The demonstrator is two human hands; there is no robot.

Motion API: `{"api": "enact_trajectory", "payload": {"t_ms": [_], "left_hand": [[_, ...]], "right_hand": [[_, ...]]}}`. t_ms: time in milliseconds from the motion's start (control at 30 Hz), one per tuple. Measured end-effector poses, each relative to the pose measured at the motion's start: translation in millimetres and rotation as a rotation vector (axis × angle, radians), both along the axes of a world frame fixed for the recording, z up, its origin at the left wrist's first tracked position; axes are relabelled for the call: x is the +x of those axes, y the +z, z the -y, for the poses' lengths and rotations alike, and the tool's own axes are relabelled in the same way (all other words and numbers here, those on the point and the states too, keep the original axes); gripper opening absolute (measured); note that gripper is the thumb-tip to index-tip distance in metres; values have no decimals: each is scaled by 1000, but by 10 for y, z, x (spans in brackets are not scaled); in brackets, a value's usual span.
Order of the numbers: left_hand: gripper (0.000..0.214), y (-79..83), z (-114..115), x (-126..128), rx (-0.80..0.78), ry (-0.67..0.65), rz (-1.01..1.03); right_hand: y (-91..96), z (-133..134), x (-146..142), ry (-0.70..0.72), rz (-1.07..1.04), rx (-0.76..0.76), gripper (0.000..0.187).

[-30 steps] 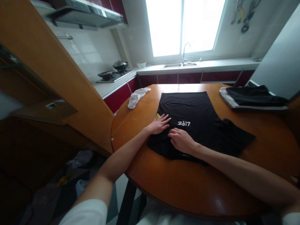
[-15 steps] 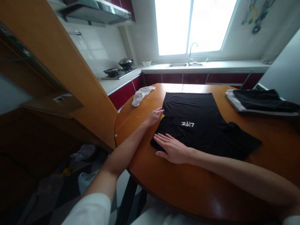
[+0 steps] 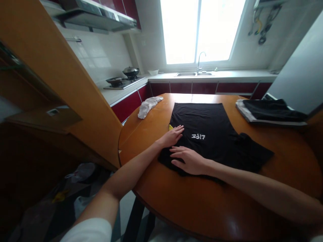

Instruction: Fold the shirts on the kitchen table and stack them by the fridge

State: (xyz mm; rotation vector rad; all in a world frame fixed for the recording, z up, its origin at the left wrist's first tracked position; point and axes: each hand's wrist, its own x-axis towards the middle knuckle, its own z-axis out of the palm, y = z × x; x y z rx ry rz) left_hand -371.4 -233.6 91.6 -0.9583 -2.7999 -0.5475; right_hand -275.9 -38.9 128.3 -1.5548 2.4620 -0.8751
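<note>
1. Head view, black shirt: lay spread across the middle of the wooden table, with a straight hem toward the surface's far edge and a sleeve reaching toward the right edge. Bore white lettering; looked rumpled at the base of the sleeve.

2. Left hand: lay palm down over the left side of the black shirt, with fingers extended, slightly spread and directed toward the white lettering. Showed no pinch. Touched or nearly touched a small yellow patch at the shirt's left border.

3. Right hand: rested low over the near-left part of the shirt, closer to the surface's near edge than the left hand, with fingers loosely parted and thumb apart. Pinched nothing visible; contact under the palm impossible to tell.

4. Change within the last half second: for the left hand, shifted inward from the shirt's left border onto the cloth; for the right hand, drew in from the near-left corner. Left the shirt in much the same place.

5. Meaning for the work (judgement): suggested flat-handed handling of the shirt's left side, without visible progress at the sleeve.

6. Surroundings: included a crumpled white cloth near the surface's far-left edge and a stack topped with dark cloth near the far-right edge.
</note>
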Motion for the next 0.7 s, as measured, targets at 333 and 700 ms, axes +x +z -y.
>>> {"api": "enact_trajectory", "payload": {"t_ms": [333, 700], "left_hand": [[69, -51, -29, 50, -215, 98, 77], [74, -133, 74, -72, -244, 62, -38]], "right_hand": [[-395, -347, -46, -238, -103, 134, 68], [-279, -338, -101, -251, -101, 37, 53]]}}
